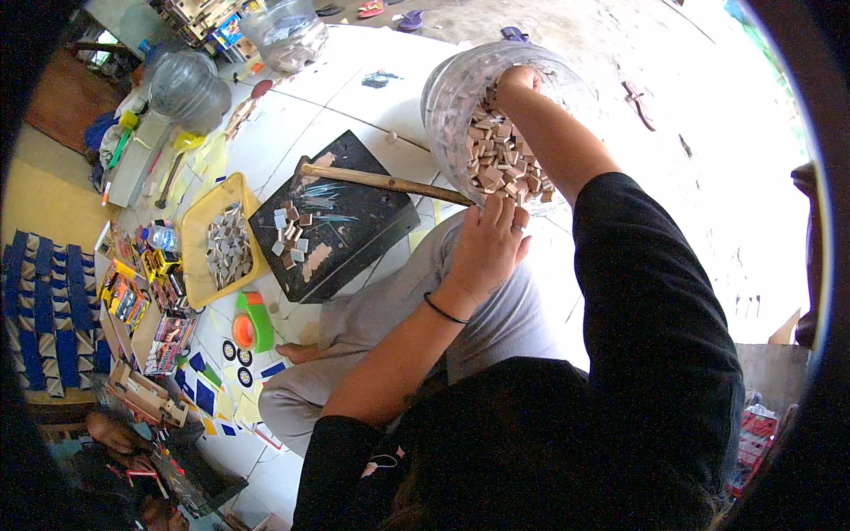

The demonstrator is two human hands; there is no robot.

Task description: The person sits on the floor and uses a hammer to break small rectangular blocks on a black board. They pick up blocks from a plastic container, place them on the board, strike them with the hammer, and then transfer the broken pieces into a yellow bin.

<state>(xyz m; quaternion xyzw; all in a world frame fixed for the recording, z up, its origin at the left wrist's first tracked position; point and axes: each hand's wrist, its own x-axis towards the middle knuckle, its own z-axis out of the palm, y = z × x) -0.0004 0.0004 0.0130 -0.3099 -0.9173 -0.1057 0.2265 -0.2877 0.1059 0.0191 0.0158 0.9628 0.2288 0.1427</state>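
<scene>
My right hand (519, 81) reaches inside a large clear plastic tub (443, 93) at the upper middle, its fingers mostly hidden. Small flat wooden pieces (503, 155) are heaped below that hand. At the tub's near rim my left hand (490, 243) has its fingers bent and closed; what they hold cannot be made out. A wooden stick-like handle (390, 181) ends against this hand, its other end resting on a black block (376, 230). Several small wooden pieces (289, 234) and thin bluish strips (323, 199) lie on the block.
A yellow basin (189, 248) holding small pieces stands left of the block. Nearer me are a green-and-orange tape dispenser (254, 323), black wheels (244, 376) and boxes (168, 341). Clear jugs (189, 88) stand at the far left. A person (119, 438) sits at the lower left.
</scene>
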